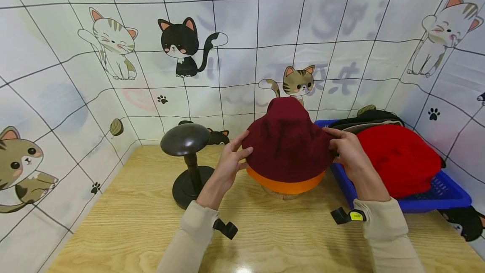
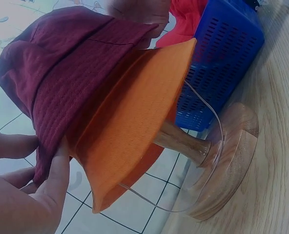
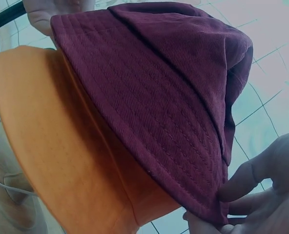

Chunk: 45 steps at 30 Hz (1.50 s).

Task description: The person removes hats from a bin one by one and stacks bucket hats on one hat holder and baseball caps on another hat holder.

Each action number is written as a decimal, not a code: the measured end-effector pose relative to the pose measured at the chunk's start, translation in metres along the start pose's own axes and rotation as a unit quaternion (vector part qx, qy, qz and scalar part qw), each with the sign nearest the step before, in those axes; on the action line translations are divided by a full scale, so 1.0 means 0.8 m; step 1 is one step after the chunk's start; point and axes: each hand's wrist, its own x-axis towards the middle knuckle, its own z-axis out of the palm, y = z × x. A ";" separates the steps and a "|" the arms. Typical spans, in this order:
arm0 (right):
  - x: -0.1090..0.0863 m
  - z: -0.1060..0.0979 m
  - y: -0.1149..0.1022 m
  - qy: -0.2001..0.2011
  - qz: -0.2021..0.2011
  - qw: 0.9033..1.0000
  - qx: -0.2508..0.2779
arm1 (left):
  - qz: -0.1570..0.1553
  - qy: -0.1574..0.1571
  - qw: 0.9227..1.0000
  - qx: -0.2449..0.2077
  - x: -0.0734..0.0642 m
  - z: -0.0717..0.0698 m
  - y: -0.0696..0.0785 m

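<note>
A maroon bucket hat (image 1: 288, 151) is stretched between both hands, over an orange bucket hat (image 1: 286, 186). My left hand (image 1: 228, 163) pinches the maroon brim at its left side, thumb on one face and fingers on the other. At the opposite side, my right hand (image 1: 350, 153) pinches the same brim. In the left wrist view the orange hat sits on a wooden hat stand (image 2: 222, 165), and a thin cord loops down from its brim. The maroon crown (image 3: 198, 48) looks creased and slumped in the right wrist view.
Left of the hats stands a black hat stand (image 1: 185, 140) with a bare domed top. At the right, a blue plastic basket (image 1: 451, 193) holds a red hat (image 1: 398, 159) and several dark ones. A cat-printed tile-pattern covering (image 1: 242, 70) rises behind the wooden table (image 1: 125, 222).
</note>
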 end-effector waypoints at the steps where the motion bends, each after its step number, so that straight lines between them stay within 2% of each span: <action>1: 0.000 0.000 0.001 0.001 0.001 1.000 -0.006 | -0.002 0.002 1.000 0.001 0.000 0.000 0.000; 10: 0.003 -0.003 0.006 -0.023 -0.013 0.999 -0.029 | -0.003 0.006 1.000 -0.008 -0.003 0.005 0.004; 16: 0.004 -0.007 0.006 -0.017 -0.030 0.999 -0.040 | -0.002 0.005 1.000 -0.009 -0.004 0.008 0.008; 31: 0.003 -0.010 0.008 -0.028 -0.021 0.996 -0.087 | -0.004 0.000 0.999 -0.047 -0.004 0.013 0.006; 45: 0.008 -0.008 0.015 -0.048 -0.012 0.991 -0.122 | -0.009 -0.007 0.999 -0.040 -0.003 0.009 0.000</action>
